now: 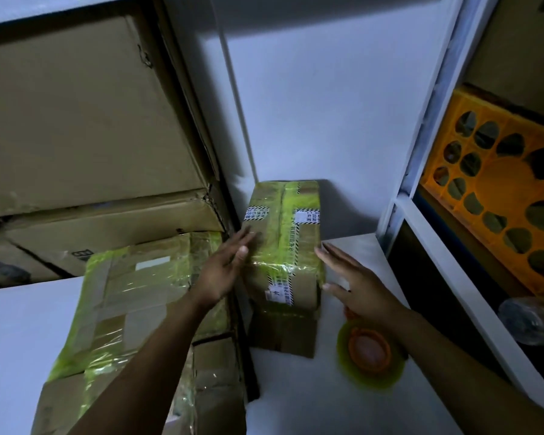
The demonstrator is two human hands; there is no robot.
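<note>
A small cardboard parcel wrapped in yellow-green tape sits on top of a second brown box on a white shelf. My left hand lies with straight fingers against the parcel's left side. My right hand is at its right side, fingers straight, fingertips at the parcel's edge. Neither hand curls round anything. A roll of yellow-green tape with an orange core lies on the shelf under my right forearm.
A larger taped box lies at the left, above more cartons. Big cardboard boxes fill the left shelving. An orange perforated crate and a clear plastic bag sit in the right rack. White wall behind.
</note>
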